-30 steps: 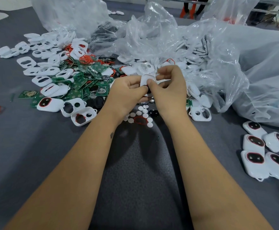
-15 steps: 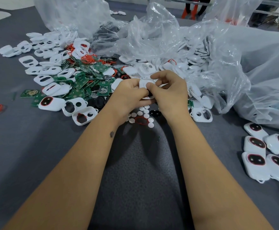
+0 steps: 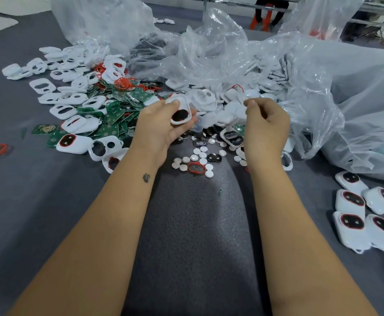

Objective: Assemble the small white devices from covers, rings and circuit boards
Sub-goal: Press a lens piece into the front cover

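Grey felt table [image 3: 193, 224] runs under your forearms, parts heaped beyond your fingers. Your hands have just come apart: your left hand [image 3: 161, 124] now holds the white device [image 3: 180, 111] alone, thumb and fingers curled round it, its dark window ringed in red. Your right hand [image 3: 265, 124] has drawn away, fingers loosely curled (holding nothing I can see). That suggests this unit is pressed together; finished devices [image 3: 364, 213] lie by your right forearm.

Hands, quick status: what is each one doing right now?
Left hand: holds a white cover with a red ring and dark centre.
Right hand: fingers curled, thumb against fingertip; nothing visibly held, a tiny part cannot be ruled out.
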{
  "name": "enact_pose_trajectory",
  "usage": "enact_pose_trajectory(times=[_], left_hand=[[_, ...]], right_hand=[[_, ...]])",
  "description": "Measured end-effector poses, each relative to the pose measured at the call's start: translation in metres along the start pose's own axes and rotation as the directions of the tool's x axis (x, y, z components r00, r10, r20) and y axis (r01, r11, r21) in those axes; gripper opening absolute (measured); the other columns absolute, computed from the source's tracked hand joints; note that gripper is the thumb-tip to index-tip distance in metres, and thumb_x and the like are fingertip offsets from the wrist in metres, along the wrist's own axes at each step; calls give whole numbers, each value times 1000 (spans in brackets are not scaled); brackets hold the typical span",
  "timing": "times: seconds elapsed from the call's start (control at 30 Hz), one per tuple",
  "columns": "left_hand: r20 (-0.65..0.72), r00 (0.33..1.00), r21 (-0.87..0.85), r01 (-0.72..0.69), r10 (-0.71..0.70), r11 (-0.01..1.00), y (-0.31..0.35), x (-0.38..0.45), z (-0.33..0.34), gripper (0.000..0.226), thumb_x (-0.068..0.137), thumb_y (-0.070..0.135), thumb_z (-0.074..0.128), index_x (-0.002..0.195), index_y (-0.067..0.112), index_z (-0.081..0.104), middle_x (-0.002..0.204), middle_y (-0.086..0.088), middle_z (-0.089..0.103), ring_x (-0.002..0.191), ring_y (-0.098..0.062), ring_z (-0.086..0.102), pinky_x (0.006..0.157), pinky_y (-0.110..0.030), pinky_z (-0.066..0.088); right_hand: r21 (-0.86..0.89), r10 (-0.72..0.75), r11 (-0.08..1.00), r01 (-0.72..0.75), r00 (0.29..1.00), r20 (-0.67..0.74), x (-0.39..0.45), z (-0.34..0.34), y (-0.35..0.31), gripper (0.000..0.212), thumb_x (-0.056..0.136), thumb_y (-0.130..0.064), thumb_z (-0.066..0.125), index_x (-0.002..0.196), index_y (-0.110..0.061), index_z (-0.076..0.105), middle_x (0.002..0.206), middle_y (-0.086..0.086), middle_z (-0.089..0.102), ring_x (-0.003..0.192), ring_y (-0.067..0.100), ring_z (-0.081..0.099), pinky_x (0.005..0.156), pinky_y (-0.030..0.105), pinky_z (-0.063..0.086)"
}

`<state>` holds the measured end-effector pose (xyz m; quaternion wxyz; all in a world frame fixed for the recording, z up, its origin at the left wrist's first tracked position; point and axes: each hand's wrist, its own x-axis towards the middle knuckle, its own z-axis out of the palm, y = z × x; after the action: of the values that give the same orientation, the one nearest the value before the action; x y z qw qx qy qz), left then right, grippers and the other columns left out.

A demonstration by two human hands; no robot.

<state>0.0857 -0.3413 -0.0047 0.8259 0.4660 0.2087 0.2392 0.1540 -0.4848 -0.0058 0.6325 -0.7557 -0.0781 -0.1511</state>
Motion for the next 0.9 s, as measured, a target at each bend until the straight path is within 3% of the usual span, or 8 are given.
enact_pose_trajectory(times=[0.13,0.2,0.33,0.47,0.6,0.73,0.83,0.9], left_hand=[[-29,998,15,-53,53,998,2,1,-3,17,100,6,49,91,5,63,74,-11,74,70,-19,73,62,-23,58],[-58,996,-9,-71,70,997,4,2,-5,16,100,5,49,93,4,63,83,-15,73,73,-19,73,62,-22,57],[-135,989,-125,-78,61,989,6,6,-6,15,100,8,50,92,1,61,97,-23,69,79,-24,74,62,-26,58],[-168,986,-203,-54,19,978,6,7,-7,17,100,9,46,93,0,59,108,-28,66,75,-26,73,61,-29,59],[-161,987,-199,-43,10,979,5,8,-8,17,100,8,44,94,0,58,105,-27,66,76,-26,73,61,-29,59],[-158,987,-181,-30,1,983,4,8,-7,15,99,5,44,95,-1,57,109,-30,66,83,-30,73,62,-30,59],[-134,991,-167,-16,-6,986,2,8,-6,15,98,4,44,97,-2,57,108,-28,67,86,-30,72,66,-31,60],[-94,995,-196,17,-37,980,1,6,-4,15,98,4,44,100,-3,57,100,-24,69,83,-28,73,67,-32,60]], right_hand=[[-110,-50,993,51,999,13,1,-3,2,17,91,-19,52,89,-28,66,95,-6,66,85,8,56,77,26,45],[-197,-91,975,99,995,48,1,0,3,19,90,-18,52,95,-26,68,99,-7,63,92,12,58,81,30,47],[-294,-196,915,277,941,275,0,14,-1,22,89,-18,55,105,-20,70,106,-1,60,104,21,55,88,34,44],[-492,-224,726,481,841,492,-6,35,0,36,86,-40,62,117,-22,68,116,3,58,116,27,42,89,31,27],[-606,-260,593,530,839,478,-10,42,9,31,89,-36,60,116,-22,67,117,2,56,116,28,39,87,33,21],[-489,-288,742,459,876,386,-10,37,9,9,87,-21,60,90,-21,69,97,-2,63,99,20,50,79,28,27],[-191,-166,957,217,953,252,-8,30,2,13,85,-17,63,75,-26,64,76,-13,62,71,-2,53,66,16,38],[-12,-78,997,82,981,177,-7,23,-4,19,84,-14,66,72,-28,63,68,-16,61,61,-5,52,64,12,39]])
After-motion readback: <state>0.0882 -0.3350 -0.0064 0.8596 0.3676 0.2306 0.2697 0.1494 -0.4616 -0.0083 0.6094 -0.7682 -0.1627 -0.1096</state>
